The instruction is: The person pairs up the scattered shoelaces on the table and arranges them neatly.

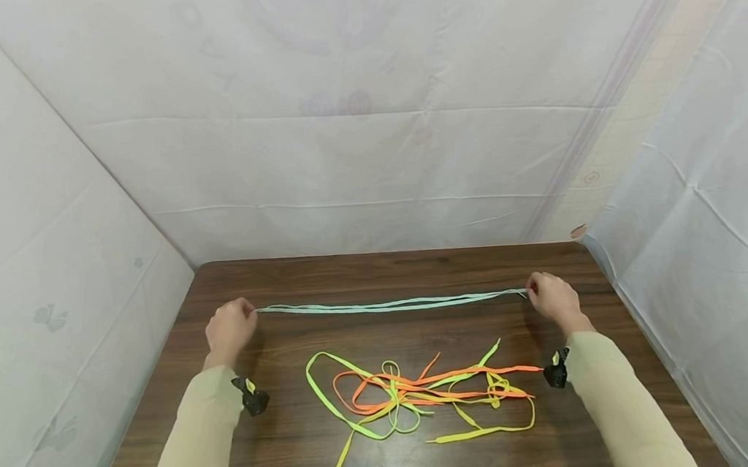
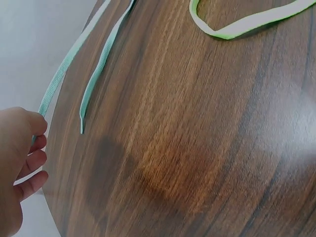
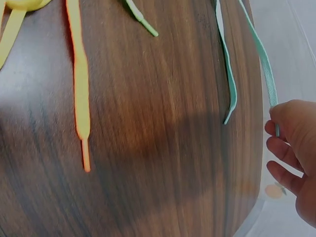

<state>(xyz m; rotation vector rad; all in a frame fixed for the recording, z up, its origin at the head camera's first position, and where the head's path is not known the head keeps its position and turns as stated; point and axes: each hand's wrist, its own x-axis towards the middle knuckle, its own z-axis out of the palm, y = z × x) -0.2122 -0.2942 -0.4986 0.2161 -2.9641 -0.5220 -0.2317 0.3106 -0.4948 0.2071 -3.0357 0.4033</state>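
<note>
Mint-green shoelaces (image 1: pixel 393 306) run side by side across the back of the table, between my two hands. My left hand (image 1: pixel 230 327) pinches one lace end between thumb and forefinger at the left. At the other side my right hand (image 1: pixel 553 298) pinches the opposite end the same way. In the left wrist view, the held lace (image 2: pixel 63 66) rises from the fingers, and a second mint strand (image 2: pixel 94 81) lies on the table with its tip free. The right wrist view likewise has a held lace (image 3: pixel 266 71) beside a loose mint strand (image 3: pixel 230 74).
Nearer the front, orange shoelaces (image 1: pixel 453 396) lie tangled with yellow laces (image 1: pixel 475 434) and neon-green laces (image 1: pixel 317 392) on the brown wooden table (image 1: pixel 286 460). White sheets (image 1: pixel 341 155) hang behind and at both sides of the table.
</note>
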